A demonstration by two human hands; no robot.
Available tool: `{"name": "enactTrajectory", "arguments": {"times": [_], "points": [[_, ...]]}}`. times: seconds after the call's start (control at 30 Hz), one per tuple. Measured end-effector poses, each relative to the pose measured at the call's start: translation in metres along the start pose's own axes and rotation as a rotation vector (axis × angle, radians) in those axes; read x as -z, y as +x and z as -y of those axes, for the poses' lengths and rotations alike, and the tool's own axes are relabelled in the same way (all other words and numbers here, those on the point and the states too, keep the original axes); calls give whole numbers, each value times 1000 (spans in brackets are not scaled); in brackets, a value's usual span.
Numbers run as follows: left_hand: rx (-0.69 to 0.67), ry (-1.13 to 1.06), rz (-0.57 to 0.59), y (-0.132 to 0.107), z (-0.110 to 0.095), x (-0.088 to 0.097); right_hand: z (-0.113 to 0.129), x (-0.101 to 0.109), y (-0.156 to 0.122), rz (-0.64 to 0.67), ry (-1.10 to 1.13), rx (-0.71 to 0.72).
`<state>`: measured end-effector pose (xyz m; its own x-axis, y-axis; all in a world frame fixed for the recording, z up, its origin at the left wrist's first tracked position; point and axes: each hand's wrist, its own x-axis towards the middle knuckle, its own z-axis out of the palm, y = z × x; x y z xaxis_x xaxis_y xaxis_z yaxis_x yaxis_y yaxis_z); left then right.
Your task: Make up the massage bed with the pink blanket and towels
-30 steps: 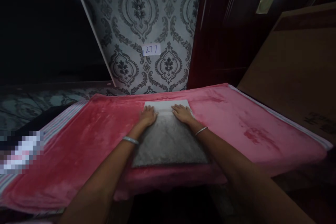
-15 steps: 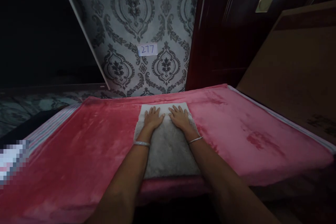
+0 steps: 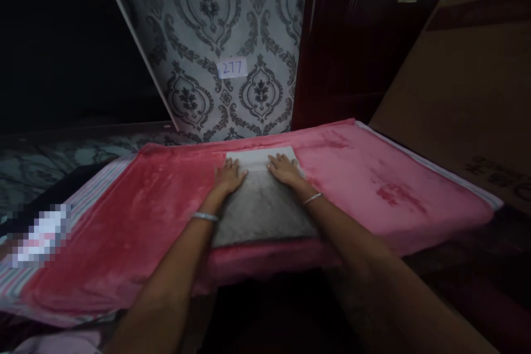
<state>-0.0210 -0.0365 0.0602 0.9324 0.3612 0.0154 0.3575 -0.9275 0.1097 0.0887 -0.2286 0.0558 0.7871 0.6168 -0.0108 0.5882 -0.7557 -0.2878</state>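
Observation:
A grey, soft-looking folded cloth (image 3: pixel 265 210) with a white band along its far end lies flat on a pink-red plush blanket (image 3: pixel 170 204). On the cloth's far left edge rests my left hand (image 3: pixel 229 176), its fingers spread and partly over the blanket. My right hand (image 3: pixel 285 170) lies flat near the far right corner, fingers apart across the white band. Neither hand grips anything. Each wrist wears a bracelet.
Behind the blanket stands a patterned wall with a paper label (image 3: pixel 232 68) reading 277. A large cardboard box (image 3: pixel 468 88) leans at the right, and a dark screen (image 3: pixel 74 44) is at the left. Striped fabric (image 3: pixel 103 182) shows along the blanket's left side.
My left hand has slid left to the cloth's edge. My right hand stays near the far right corner. The camera view has shifted, showing more of the near side.

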Motion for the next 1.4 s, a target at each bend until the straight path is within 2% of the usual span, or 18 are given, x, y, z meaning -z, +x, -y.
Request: {"name": "enactTrajectory", "arguments": {"times": [0.13,0.23,0.33,0.4,0.5,0.63,0.7,0.83,0.97,1.03,1.1,1.2,1.3,1.33,1.4], "points": [[-197,9,-15,-34,-9,-19,-2,-20,-44,-38,-73,84],[-196,7,-14,-43,-14,-28,-4,-26,-60,-27,-95,105],[-186,-4,-4,-46,-11,-26,-9,-24,-61,-12,-89,112],[-173,-18,16,-53,-1,-25,-18,-23,-64,6,-72,126],[-158,-54,20,-79,23,-28,-46,-31,-83,2,-3,145],[-124,-155,-43,-120,53,-42,-88,-55,-129,-168,140,185],[-99,-223,-127,-133,59,-48,-99,-65,-152,-266,188,154],[-28,-443,-401,-149,57,-54,-101,-77,-182,-413,242,86],[140,-701,-711,-181,33,-54,-97,-76,-195,-477,313,104],[179,-779,-742,-203,12,-53,-94,-72,-199,-452,348,83],[185,-909,-638,-223,-11,-52,-90,-67,-202,-425,389,36],[222,-1246,-297,-240,-42,-55,-81,-62,-205,-426,528,-18],[275,-1592,100,-241,-59,-62,-75,-59,-208,-423,756,-51],[288,-1683,198,-239,-62,-64,-74,-59,-209,-416,832,-65],[304,-1812,315,-236,-66,-66,-72,-56,-211,-382,965,-102]]}}
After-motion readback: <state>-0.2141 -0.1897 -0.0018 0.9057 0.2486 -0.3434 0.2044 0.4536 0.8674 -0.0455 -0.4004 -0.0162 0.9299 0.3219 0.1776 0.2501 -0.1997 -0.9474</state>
